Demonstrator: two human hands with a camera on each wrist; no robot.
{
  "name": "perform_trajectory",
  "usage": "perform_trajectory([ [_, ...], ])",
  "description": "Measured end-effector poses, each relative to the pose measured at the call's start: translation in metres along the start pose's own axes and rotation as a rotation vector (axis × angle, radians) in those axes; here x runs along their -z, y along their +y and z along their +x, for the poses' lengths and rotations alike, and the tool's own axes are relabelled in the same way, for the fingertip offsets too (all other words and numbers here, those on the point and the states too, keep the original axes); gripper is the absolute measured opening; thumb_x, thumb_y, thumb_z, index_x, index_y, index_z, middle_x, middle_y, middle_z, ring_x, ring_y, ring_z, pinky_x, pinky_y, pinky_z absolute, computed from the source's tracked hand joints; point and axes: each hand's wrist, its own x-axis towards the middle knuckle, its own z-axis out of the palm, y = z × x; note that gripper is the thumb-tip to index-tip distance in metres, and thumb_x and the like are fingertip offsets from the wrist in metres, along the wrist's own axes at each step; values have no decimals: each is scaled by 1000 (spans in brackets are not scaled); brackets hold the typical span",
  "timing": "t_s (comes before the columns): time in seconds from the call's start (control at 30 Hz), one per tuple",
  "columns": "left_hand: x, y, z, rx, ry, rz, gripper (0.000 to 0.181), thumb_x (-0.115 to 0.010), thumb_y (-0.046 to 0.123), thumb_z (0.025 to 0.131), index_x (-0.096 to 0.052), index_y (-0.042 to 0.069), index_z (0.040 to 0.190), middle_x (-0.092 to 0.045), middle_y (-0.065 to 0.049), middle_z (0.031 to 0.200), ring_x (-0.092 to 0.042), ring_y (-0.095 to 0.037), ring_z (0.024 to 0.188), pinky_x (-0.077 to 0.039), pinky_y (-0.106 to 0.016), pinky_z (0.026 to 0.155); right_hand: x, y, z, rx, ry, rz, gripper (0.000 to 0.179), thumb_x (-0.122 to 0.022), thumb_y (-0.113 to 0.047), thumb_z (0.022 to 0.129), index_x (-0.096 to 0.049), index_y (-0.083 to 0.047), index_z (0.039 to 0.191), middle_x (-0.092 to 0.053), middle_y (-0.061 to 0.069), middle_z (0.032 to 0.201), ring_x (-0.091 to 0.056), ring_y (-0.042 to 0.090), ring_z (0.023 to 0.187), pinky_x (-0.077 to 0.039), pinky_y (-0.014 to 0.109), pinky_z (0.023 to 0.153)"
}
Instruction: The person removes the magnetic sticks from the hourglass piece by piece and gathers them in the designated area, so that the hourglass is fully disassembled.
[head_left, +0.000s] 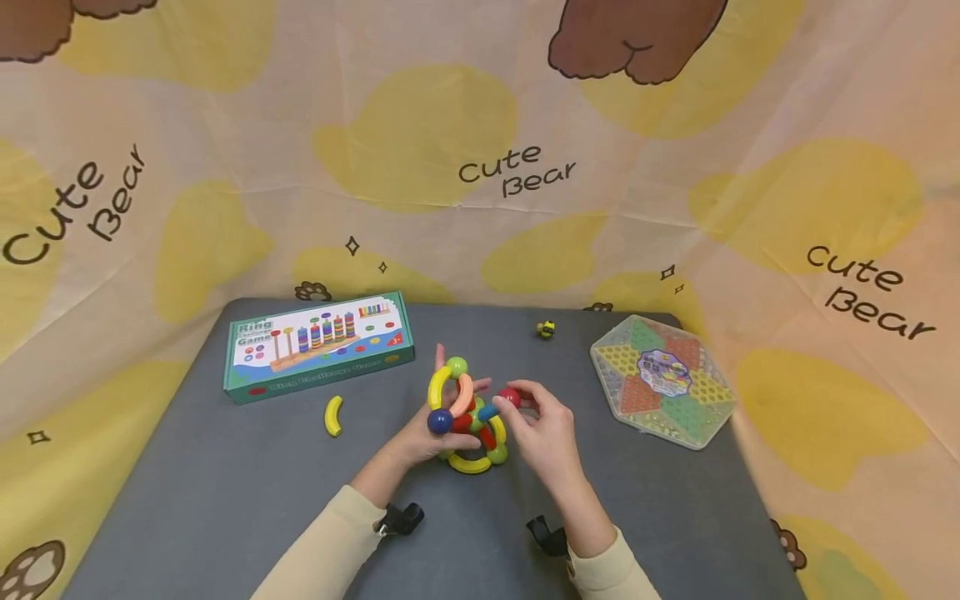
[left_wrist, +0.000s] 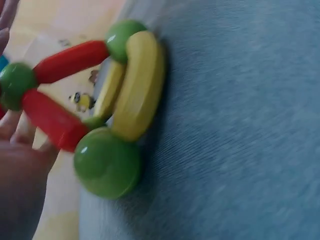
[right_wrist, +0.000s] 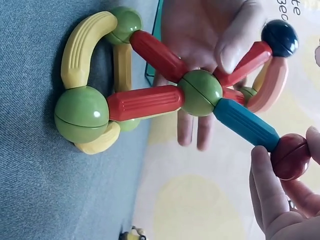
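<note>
A magnetic stick-and-ball structure [right_wrist: 150, 102] stands on the table between the hands. Its lower ring has curved yellow sticks [left_wrist: 141, 87] and green balls; red sticks rise to a central green ball [right_wrist: 200, 92]. Above it sit a dark blue ball [head_left: 440, 421], a curved pink stick [right_wrist: 272, 87] and a curved yellow stick. My left hand [head_left: 423, 437] holds the structure from behind, thumb against an upper red stick and other fingers extended. My right hand [head_left: 549, 427] pinches a red ball [right_wrist: 291, 156] at the outer end of a blue stick [right_wrist: 247, 123], whose inner end meets the central ball.
A ring game box [head_left: 322, 346] lies at the back left, with a loose curved yellow stick [head_left: 333, 417] in front of it. A small bee toy [head_left: 546, 330] stands at the back. A hexagonal star-patterned board game [head_left: 663, 379] lies at the right edge.
</note>
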Motion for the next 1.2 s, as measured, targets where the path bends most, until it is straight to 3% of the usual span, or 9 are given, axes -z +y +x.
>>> perform_trajectory([
  [0.13,-16,10,4,39,114,36,136,-74,-10,84,38,32,150,-61,-26,126,-59,-37,124,-30,-65,114,1,2,0,18,2,4,36,-76,-33,91,-70,-8,116,-73,3,104,-72,16,93,-60,33,78],
  [0.27,-23,14,6,79,205,66,131,-73,-10,85,29,35,155,-62,-22,107,-66,-24,104,-37,-61,111,2,3,0,33,-1,3,30,-74,-29,93,-71,-7,114,-74,3,100,-73,16,88,-60,32,78],
  [0.5,-25,12,8,77,219,94,127,-75,-5,86,20,39,157,-61,-21,105,-65,-18,100,-39,-60,109,3,1,0,-48,-23,18,29,-64,-30,100,-68,-9,120,-73,4,104,-76,21,89,-59,34,84],
  [0.67,-27,15,6,72,221,79,125,-73,-10,85,18,34,159,-60,-22,104,-64,-17,100,-40,-59,109,6,7,7,-61,28,62,31,-67,-34,98,-69,-11,118,-73,4,102,-73,19,80,-61,31,76],
  [0.77,-26,16,5,86,229,82,119,-73,-10,85,11,28,161,-60,-21,106,-63,-19,101,-42,-55,108,9,20,21,-95,39,109,34,-70,-39,94,-71,-14,117,-73,6,102,-71,23,80,-60,30,68],
  [0.83,-27,17,4,126,238,102,95,-74,-4,87,-18,19,159,-62,-17,106,-63,-19,103,-47,-47,105,11,32,34,-145,26,148,36,-72,-41,92,-72,-16,117,-74,7,104,-71,31,86,-59,30,66],
  [0.97,-28,18,3,179,248,155,43,-76,3,87,-54,0,124,-63,-12,107,-63,-18,105,-51,-32,97,10,58,62,-244,-11,158,41,-75,-42,90,-73,-14,119,-74,8,105,-70,38,90,-60,36,70],
  [1.0,-28,18,3,181,248,155,37,-76,3,88,-55,-1,117,-63,-13,108,-63,-17,106,-51,-30,97,9,65,69,-259,-25,144,41,-75,-41,90,-73,-13,120,-74,8,105,-71,38,89,-60,37,71],
  [1.2,-28,14,3,156,264,98,47,-76,-1,86,-50,4,125,-61,-20,112,-61,-13,107,-50,-27,99,-3,85,104,-275,-102,0,42,-79,-28,89,-70,-8,125,-73,11,113,-73,29,93,-60,39,82],
])
